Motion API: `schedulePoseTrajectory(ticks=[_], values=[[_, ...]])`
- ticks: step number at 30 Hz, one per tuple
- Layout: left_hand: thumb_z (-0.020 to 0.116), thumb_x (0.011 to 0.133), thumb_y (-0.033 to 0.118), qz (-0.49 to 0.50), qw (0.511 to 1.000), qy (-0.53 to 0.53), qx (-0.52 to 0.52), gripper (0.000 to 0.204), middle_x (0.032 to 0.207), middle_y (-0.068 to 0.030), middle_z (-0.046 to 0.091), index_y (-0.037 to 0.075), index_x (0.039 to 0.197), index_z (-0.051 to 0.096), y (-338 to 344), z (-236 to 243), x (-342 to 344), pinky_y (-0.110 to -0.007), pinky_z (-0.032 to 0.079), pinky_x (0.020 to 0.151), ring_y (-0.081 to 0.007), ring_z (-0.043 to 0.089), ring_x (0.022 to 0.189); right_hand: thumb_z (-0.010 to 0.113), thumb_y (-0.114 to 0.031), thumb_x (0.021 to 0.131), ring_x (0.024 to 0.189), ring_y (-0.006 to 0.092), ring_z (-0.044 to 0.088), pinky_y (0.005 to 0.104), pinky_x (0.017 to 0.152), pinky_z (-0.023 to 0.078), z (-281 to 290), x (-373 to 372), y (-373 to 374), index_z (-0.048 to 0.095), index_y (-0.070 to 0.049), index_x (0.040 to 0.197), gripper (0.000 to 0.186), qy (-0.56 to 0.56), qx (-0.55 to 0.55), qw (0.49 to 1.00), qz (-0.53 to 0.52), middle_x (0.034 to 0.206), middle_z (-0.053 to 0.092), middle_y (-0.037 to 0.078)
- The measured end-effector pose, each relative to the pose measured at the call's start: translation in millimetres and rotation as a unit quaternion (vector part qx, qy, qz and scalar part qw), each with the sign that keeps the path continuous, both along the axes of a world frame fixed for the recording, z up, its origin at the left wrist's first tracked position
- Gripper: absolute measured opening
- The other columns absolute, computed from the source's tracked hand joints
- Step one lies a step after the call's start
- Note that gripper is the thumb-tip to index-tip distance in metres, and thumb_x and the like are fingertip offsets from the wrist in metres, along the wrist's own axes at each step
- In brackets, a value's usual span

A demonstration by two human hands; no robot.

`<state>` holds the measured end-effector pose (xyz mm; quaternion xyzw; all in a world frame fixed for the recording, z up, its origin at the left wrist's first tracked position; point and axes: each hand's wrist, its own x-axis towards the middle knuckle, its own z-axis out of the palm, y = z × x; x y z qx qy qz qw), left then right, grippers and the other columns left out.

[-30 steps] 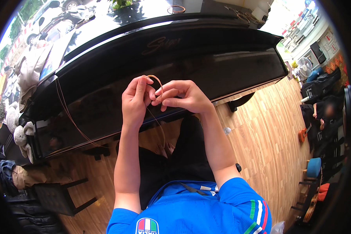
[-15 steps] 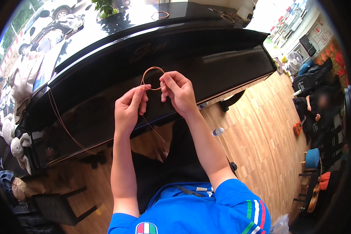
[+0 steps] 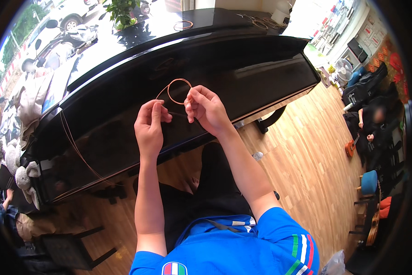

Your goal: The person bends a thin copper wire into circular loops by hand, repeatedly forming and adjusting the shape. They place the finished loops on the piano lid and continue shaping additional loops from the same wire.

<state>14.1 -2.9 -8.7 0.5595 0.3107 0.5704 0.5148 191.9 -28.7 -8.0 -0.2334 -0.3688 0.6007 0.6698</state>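
Note:
A small loop of copper-coloured wire (image 3: 179, 79) stands in front of a glossy black upright piano (image 3: 251, 78). My right hand (image 3: 209, 111) pinches the loop at its right side between thumb and fingers. A single strand runs leftward from the loop to my left hand (image 3: 150, 123), which is closed on it between thumb and forefinger. The strand's end beyond the left fingers cannot be made out. On the piano top lies another copper-coloured ring of wire (image 3: 183, 29).
Long thin wires (image 3: 75, 149) hang down the piano's left part. A tangle of wire (image 3: 259, 21) and a green plant (image 3: 122, 13) sit on top. Plush toys (image 3: 26, 181) are at the left end. A plastic bottle (image 3: 257, 156) is on the wooden floor; a person (image 3: 375, 123) sits far right.
My left hand has shifted left, away from the loop, with a strand now stretched between them. My right hand stays at the loop's right side. The view has shifted slightly.

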Motion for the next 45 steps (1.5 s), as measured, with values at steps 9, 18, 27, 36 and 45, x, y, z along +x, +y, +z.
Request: schedulePoseTrajectory(ticks=[9, 18, 27, 36, 45], values=[[0.054, 0.105, 0.028, 0.083, 0.99, 0.109, 0.036, 0.032, 0.094, -0.0035, 0.071, 0.002, 0.115, 0.068, -1.4, -1.8, 6.5, -0.021, 0.045, 0.063, -0.0053, 0.06, 0.074, 0.051, -0.022, 0.105, 0.067, 0.0118, 0.062, 0.0272, 0.054, 0.053, -9.8, -0.8, 1.1, 0.058, -0.006, 0.098, 0.019, -0.014, 0.033, 0.999, 0.001, 0.083, 0.064, 0.006], [0.047, 0.108, 0.025, 0.064, 0.997, 0.015, 0.029, 0.035, 0.101, -0.0109, 0.069, -0.004, 0.124, 0.058, 8.8, -10.1, 1.1, -0.031, 0.055, 0.087, -0.0163, 0.067, 0.091, 0.051, -0.021, 0.104, 0.06, 0.0082, 0.055, 0.0247, 0.053, 0.047, -13.8, -11.1, 3.4, 0.057, -0.006, 0.098, 0.017, -0.18, 0.02, 0.979, -0.098, 0.074, 0.055, 0.001], [0.052, 0.105, 0.023, -0.028, 0.98, -0.196, -0.033, 0.034, 0.106, -0.01, 0.065, -0.004, 0.124, 0.057, 14.4, -20.9, -21.5, -0.028, 0.051, 0.09, -0.0158, 0.064, 0.097, 0.05, -0.017, 0.105, 0.059, 0.016, 0.061, 0.0313, 0.059, 0.048, 2.0, -26.9, -9.9, 0.053, -0.001, 0.094, 0.019, -0.32, 0.09, 0.925, -0.185, 0.067, 0.063, 0.008], [0.057, 0.101, 0.009, -0.048, 0.996, 0.073, 0.034, 0.036, 0.124, -0.013, 0.065, -0.006, 0.134, 0.054, 5.1, -12.4, -4.5, -0.027, 0.053, 0.088, -0.0145, 0.066, 0.102, 0.049, -0.019, 0.106, 0.055, 0.005, 0.049, 0.0223, 0.051, 0.041, -5.3, -15.3, -4.9, 0.053, -0.006, 0.094, 0.018, -0.164, 0.049, 0.981, -0.093, 0.071, 0.054, -0.001], [0.065, 0.096, 0.004, -0.065, 0.989, 0.129, 0.04, 0.025, 0.097, -0.0035, 0.067, -0.004, 0.119, 0.066, 2.7, -7.4, -0.6, -0.024, 0.051, 0.08, -0.0104, 0.063, 0.084, 0.051, -0.021, 0.106, 0.056, 0.0044, 0.046, 0.0215, 0.051, 0.039, -5.1, -11.5, -4.0, 0.055, -0.006, 0.095, 0.019, -0.163, 0.039, 0.985, -0.048, 0.071, 0.054, -0.002]])
